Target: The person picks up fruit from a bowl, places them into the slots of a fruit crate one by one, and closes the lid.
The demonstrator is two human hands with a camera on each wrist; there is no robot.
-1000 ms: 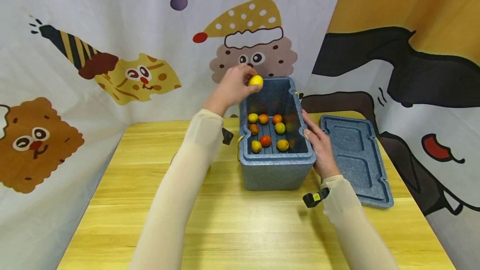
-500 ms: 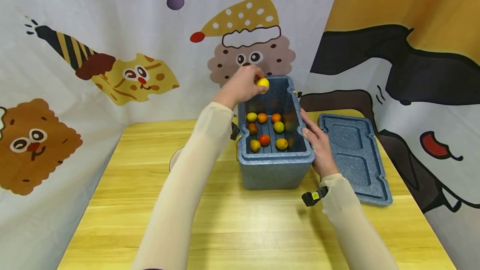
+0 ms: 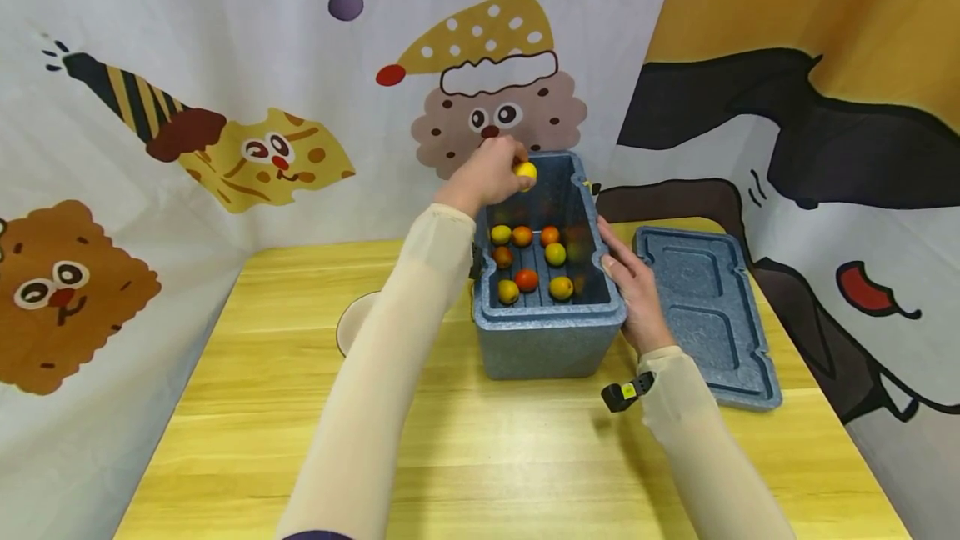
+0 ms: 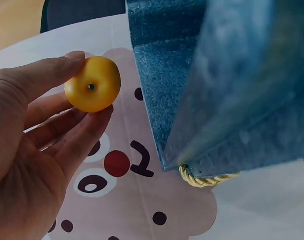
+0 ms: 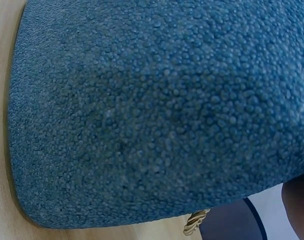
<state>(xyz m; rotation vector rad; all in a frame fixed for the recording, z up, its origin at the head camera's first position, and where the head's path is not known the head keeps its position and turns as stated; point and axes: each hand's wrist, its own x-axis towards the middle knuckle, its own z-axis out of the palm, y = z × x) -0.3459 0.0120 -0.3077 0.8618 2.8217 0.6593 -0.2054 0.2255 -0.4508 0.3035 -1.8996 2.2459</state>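
Observation:
Over the far left part of a grey-blue foam box, my left hand pinches a small round yellow fruit between thumb and fingers. The left wrist view shows the fruit's small green stem spot and the hand beside the box wall. Several yellow, orange and red fruits, among them a red one, lie apart on the box floor. My right hand rests along the box's right outer side, fingers extended and thumb at the rim. In the right wrist view, the box wall fills most of the picture.
A blue-grey lid lies on the wooden table to the right of the box. A pale round item is partly hidden behind my left forearm. Yellow rope hangs at the box's end. A printed cloth hangs behind.
My left hand has moved right with the yellow fruit, then slightly down at the box's far end. The pale round item has come into view. My right hand stays on the box.

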